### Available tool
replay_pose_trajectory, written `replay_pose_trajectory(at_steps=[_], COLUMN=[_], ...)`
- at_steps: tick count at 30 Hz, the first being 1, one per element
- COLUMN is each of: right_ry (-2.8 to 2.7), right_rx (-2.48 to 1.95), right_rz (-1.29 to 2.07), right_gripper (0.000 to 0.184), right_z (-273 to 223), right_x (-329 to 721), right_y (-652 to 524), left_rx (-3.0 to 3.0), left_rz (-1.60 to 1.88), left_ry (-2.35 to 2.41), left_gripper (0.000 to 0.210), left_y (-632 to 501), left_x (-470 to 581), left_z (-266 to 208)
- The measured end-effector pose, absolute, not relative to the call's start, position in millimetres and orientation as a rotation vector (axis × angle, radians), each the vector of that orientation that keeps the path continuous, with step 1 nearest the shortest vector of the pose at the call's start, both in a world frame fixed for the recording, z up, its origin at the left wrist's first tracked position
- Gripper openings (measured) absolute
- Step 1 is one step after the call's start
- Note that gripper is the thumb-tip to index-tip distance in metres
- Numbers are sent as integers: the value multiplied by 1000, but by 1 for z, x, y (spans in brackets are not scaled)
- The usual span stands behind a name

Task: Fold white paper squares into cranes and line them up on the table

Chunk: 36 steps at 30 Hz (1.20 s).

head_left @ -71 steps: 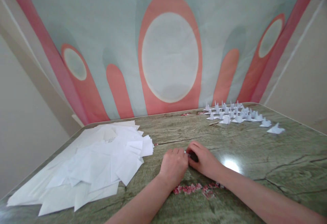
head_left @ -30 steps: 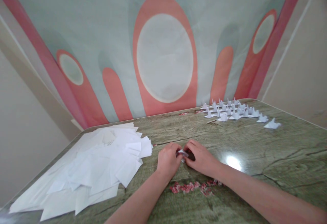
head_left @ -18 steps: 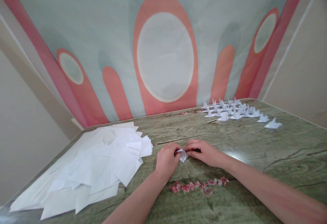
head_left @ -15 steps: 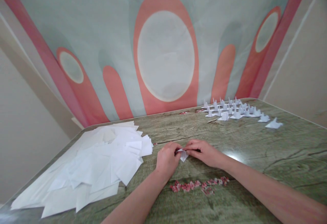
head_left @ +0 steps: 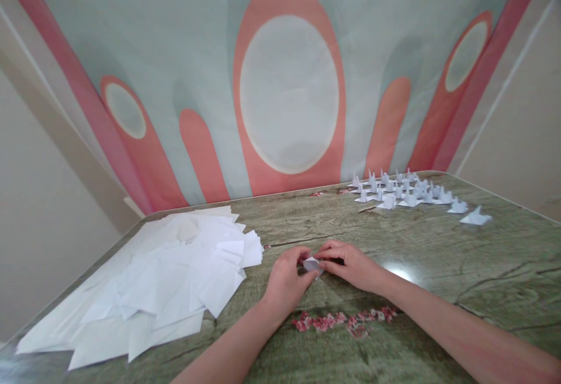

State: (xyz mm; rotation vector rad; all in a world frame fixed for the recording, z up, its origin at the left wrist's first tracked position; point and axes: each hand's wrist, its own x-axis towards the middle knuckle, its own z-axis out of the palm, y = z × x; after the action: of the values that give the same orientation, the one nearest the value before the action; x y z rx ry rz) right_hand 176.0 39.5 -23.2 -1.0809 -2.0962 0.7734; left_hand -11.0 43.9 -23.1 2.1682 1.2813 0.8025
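Between my two hands, just above the table, is a small folded piece of white paper [head_left: 311, 264]. My left hand [head_left: 289, 279] grips its left side, with the thumb reaching under the near edge and the fingers at the far side. My right hand [head_left: 344, 261] pinches its right side between thumb and fingers. Part of the paper is hidden behind the fingertips. One flap looks raised and slightly curved.
A wide, loose pile of white paper sheets [head_left: 166, 279] covers the table's left side. Several folded white paper cranes [head_left: 409, 199] stand at the back right. The wood-patterned table [head_left: 438, 244] meets a patterned wall covering [head_left: 201, 62] behind. Pink flowers [head_left: 324, 321] decorate its surface.
My left thumb has moved toward the paper's near edge, and the paper's visible shape has changed from a pointed flap to a rounder, lifted one. The view has shifted slightly.
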Motion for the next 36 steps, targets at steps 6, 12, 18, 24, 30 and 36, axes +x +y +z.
replay_pose_trajectory(at_steps=[6, 12, 18, 24, 30, 36], right_ry=[-2128, -2153, -2098, -2095, -2079, -2036], right_rx=[-1068, -989, -1027, -1044, -1051, -1059], right_rz=[781, 876, 845, 841, 833, 832], right_gripper=[23, 27, 25, 24, 21, 17], right_z=[-21, -22, -25, -25, -26, -28], right_x=[179, 185, 182, 183, 183, 180], right_y=[39, 42, 42, 43, 43, 44], left_rx=[2096, 2089, 2122, 2152, 2144, 2117], left_rz=[831, 832, 825, 814, 814, 811], left_ry=[1274, 1264, 1271, 1272, 1269, 1263], left_gripper=[31, 28, 28, 28, 25, 26], left_y=[44, 46, 47, 47, 45, 45], left_x=[-9, -8, -9, -8, -7, -6], left_z=[-24, -24, -26, -25, -21, -19])
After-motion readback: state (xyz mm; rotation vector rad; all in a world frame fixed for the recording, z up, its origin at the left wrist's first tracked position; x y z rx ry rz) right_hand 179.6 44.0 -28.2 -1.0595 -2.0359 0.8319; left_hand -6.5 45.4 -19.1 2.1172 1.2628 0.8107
